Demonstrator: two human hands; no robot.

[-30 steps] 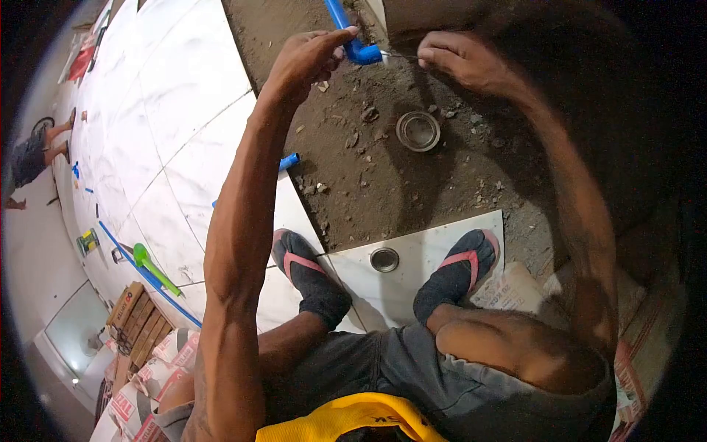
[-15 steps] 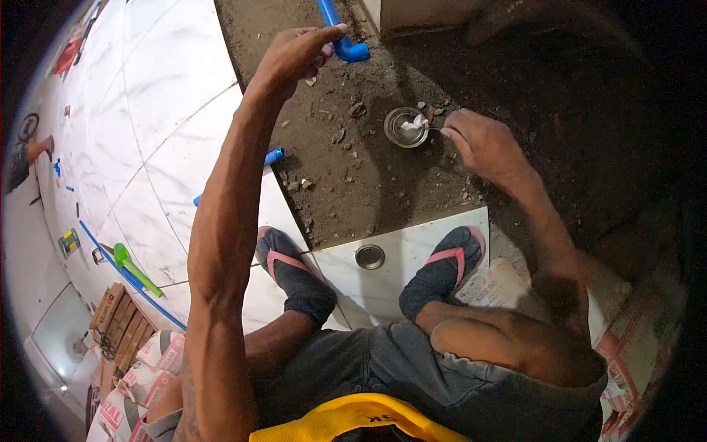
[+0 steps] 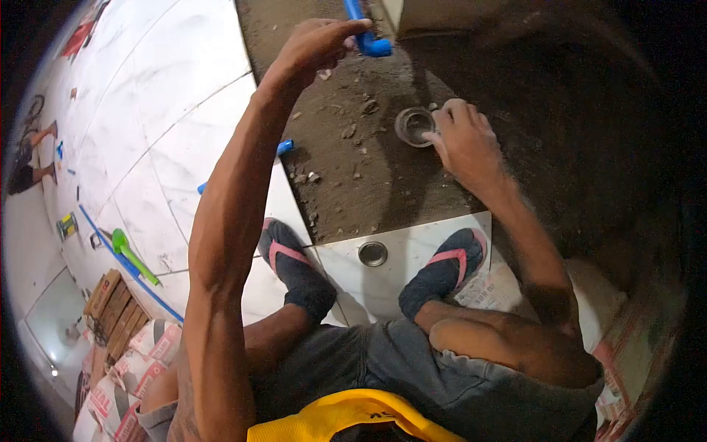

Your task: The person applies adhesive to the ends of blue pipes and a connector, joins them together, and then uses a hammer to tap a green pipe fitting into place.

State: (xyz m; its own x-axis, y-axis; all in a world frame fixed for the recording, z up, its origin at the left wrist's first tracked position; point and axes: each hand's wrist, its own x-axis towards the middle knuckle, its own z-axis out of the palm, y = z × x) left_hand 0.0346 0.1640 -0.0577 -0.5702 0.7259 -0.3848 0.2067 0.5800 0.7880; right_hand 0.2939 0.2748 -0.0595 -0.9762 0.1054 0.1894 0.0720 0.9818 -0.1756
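Note:
My left hand (image 3: pixel 324 46) is closed round a blue pipe with an elbow (image 3: pixel 374 48) at its lower end, above the dirt. Below and to the right, a small round open tin (image 3: pixel 403 127) stands on the soil. My right hand (image 3: pixel 468 140) is at the tin's right side, its thumb and fingers closed on the rim; part of the rim is hidden by them. A round metal lid (image 3: pixel 373 254) lies on the white tile between my feet. Another blue pipe piece (image 3: pixel 285 147) lies at the tile edge, partly behind my left arm.
White tiles (image 3: pixel 169 125) cover the left floor, bordering bare soil (image 3: pixel 346 177) with stones. A green trowel-like tool (image 3: pixel 132 258), a long blue pipe (image 3: pixel 151 292), stacked wood (image 3: pixel 118 324) and printed sacks (image 3: pixel 140 376) lie left. Another person's legs (image 3: pixel 44 155) show far left.
The white tuft on a thin handle, held by my right hand over the tin, no longer shows. My right hand has moved onto the rim. My left hand still holds the pipe.

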